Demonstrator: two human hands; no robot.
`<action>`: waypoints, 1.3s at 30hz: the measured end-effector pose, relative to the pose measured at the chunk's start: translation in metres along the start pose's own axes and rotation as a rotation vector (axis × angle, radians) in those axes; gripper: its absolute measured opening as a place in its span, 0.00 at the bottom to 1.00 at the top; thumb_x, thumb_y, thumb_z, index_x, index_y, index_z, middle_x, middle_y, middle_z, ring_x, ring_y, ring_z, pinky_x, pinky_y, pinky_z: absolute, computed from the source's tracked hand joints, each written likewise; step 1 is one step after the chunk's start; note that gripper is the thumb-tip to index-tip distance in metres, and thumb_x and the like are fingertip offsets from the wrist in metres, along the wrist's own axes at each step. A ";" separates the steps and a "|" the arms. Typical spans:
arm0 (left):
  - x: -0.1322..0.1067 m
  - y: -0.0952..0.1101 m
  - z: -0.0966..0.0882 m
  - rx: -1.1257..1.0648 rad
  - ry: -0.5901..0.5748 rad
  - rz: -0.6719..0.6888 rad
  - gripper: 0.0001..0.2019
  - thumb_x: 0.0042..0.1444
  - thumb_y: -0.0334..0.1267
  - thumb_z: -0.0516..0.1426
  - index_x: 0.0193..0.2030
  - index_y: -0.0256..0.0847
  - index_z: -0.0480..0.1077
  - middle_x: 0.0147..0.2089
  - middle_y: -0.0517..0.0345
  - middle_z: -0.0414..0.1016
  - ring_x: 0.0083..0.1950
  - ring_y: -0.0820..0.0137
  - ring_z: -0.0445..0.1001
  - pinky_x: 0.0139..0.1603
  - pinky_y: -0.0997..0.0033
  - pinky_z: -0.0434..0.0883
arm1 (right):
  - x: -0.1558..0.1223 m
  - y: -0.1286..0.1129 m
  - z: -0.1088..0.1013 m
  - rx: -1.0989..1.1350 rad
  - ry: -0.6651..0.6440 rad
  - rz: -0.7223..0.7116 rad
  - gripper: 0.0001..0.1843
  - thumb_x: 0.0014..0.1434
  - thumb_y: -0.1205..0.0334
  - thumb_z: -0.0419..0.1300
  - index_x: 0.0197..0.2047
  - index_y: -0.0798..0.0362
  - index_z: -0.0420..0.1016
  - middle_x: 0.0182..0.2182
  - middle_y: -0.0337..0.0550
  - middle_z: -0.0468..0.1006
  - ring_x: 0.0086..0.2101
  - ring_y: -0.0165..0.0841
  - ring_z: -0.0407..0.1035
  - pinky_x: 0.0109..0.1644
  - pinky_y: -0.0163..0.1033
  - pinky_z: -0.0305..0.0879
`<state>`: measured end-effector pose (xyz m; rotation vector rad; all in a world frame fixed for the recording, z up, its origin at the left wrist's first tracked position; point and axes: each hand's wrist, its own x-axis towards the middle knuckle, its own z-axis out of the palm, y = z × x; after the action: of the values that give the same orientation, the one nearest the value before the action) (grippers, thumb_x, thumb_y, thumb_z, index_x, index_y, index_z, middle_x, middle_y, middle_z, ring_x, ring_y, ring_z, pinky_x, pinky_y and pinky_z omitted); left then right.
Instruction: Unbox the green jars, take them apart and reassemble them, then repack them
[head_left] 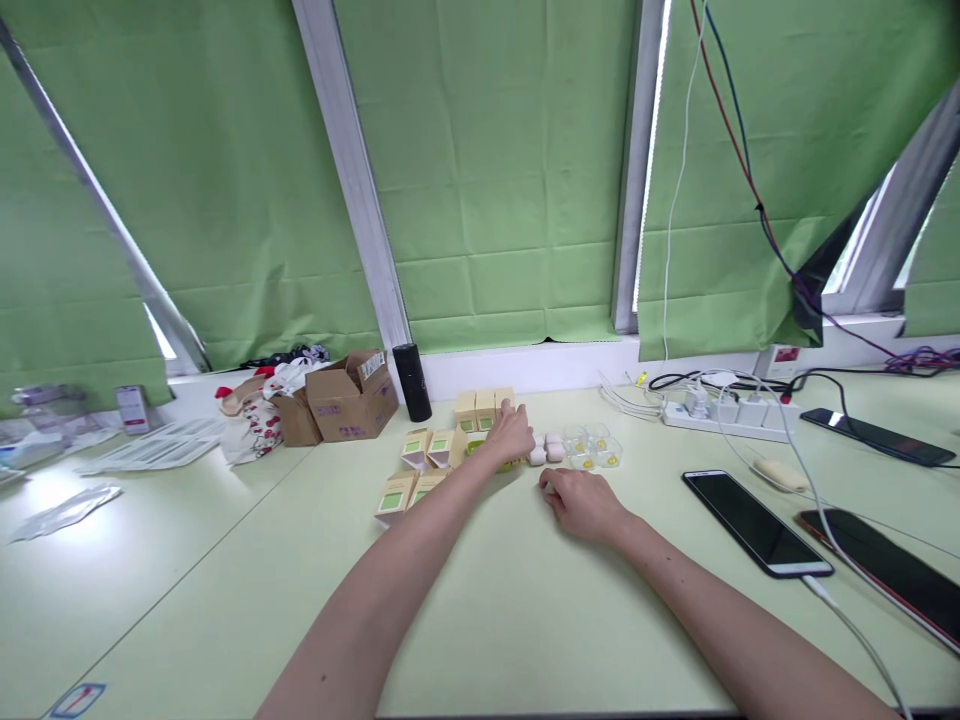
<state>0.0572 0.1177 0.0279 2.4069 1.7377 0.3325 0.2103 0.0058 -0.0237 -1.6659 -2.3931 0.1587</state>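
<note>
My left hand [511, 433] reaches out to the small cream cartons [466, 408] standing in a row at the back. Its fingers are stretched and slightly apart at the right end of the row; whether they touch a carton is hard to see. Beneath that hand, partly hidden, lies a green round thing [507, 466]. My right hand [589, 503] rests on the table with its fingers curled in and nothing visible in them. Just beyond it are small pale pink and white pieces [554, 449] and a clear plastic holder [594, 447] with yellow spots.
More cream cartons [395, 495] with green labels stand left of my left forearm. Behind them are a black cylinder [412, 383] and an open cardboard box [352, 397]. At right lie a phone [756, 522] on a cable, another phone [889, 565] and a power strip [731, 416].
</note>
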 end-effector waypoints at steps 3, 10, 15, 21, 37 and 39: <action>-0.020 -0.008 -0.011 -0.003 0.059 0.068 0.26 0.67 0.38 0.51 0.70 0.36 0.60 0.75 0.36 0.55 0.71 0.55 0.67 0.69 0.62 0.64 | -0.001 -0.001 -0.001 0.002 0.001 -0.001 0.14 0.67 0.65 0.54 0.54 0.49 0.75 0.50 0.48 0.83 0.46 0.42 0.77 0.39 0.39 0.56; -0.084 -0.038 -0.022 0.144 0.155 0.148 0.16 0.68 0.35 0.50 0.57 0.40 0.74 0.56 0.43 0.75 0.58 0.56 0.76 0.61 0.60 0.70 | -0.001 -0.001 -0.001 0.003 0.005 0.005 0.14 0.67 0.65 0.55 0.54 0.49 0.74 0.50 0.48 0.84 0.47 0.43 0.78 0.38 0.39 0.55; -0.110 -0.043 -0.012 0.313 0.066 0.077 0.14 0.66 0.29 0.50 0.48 0.39 0.76 0.46 0.41 0.81 0.53 0.53 0.77 0.55 0.57 0.69 | 0.000 -0.001 0.000 0.004 -0.007 0.026 0.14 0.68 0.65 0.55 0.54 0.49 0.74 0.50 0.49 0.83 0.47 0.43 0.77 0.39 0.39 0.55; -0.114 -0.033 -0.002 0.344 -0.012 0.095 0.16 0.63 0.27 0.53 0.56 0.35 0.73 0.45 0.37 0.80 0.52 0.50 0.77 0.55 0.55 0.69 | -0.001 -0.001 -0.001 0.007 -0.002 0.016 0.15 0.67 0.66 0.54 0.54 0.49 0.74 0.50 0.49 0.83 0.47 0.43 0.77 0.38 0.39 0.55; -0.120 -0.034 0.007 0.342 -0.038 0.092 0.13 0.62 0.28 0.51 0.47 0.40 0.76 0.42 0.40 0.80 0.48 0.52 0.78 0.54 0.54 0.70 | -0.001 -0.002 0.000 -0.007 -0.001 0.007 0.14 0.68 0.65 0.55 0.54 0.49 0.74 0.49 0.49 0.83 0.48 0.43 0.77 0.40 0.39 0.56; -0.120 -0.033 0.006 0.356 -0.040 0.081 0.15 0.61 0.27 0.51 0.47 0.40 0.76 0.42 0.40 0.81 0.48 0.52 0.78 0.54 0.53 0.70 | -0.001 -0.002 0.000 -0.007 -0.006 0.009 0.14 0.68 0.66 0.55 0.54 0.49 0.75 0.49 0.49 0.83 0.48 0.43 0.77 0.40 0.39 0.57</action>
<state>-0.0079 0.0144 0.0025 2.7079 1.8158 -0.0215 0.2084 0.0043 -0.0231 -1.6819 -2.3933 0.1566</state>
